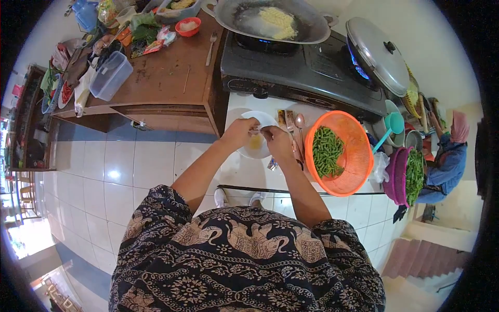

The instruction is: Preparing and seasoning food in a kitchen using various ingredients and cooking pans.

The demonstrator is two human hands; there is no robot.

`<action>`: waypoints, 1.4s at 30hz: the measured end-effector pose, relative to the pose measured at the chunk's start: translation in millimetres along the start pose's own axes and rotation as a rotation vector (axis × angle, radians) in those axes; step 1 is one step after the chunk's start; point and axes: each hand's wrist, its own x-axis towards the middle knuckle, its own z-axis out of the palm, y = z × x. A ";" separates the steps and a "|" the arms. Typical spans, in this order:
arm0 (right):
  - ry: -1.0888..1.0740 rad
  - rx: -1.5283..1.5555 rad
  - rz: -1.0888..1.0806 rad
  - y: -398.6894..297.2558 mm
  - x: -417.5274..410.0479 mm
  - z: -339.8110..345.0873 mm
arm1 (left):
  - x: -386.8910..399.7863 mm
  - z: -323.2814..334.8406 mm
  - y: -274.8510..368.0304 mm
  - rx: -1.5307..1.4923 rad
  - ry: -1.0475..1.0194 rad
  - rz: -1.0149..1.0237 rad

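Note:
My left hand [238, 133] and my right hand [277, 141] meet over a white plate [266, 118] on the white tiled counter. A small, pale sachet [255, 132] is pinched between their fingertips; its details are too small to tell. Below it, a yellowish substance [255, 143] lies on the plate. Right of the plate are a fork [289, 120], a spoon [299, 121] and a small dark-and-yellow packet [281, 116]. A torn foil sachet [272, 164] lies by my right wrist.
Noodles [278, 22] sit in a wok [237, 24] over a lit gas stove [269, 64]. A lidded pan [376, 50] covers another flame. An orange colander [356, 152] holds cut green beans [326, 152]. A wooden table [167, 74] adjoins left; a person [448, 163] is far right.

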 end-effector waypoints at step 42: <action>0.301 -0.365 -0.090 -0.7 -35.2 21.0 | -7.5 14.7 1.4 0.129 -0.038 -0.034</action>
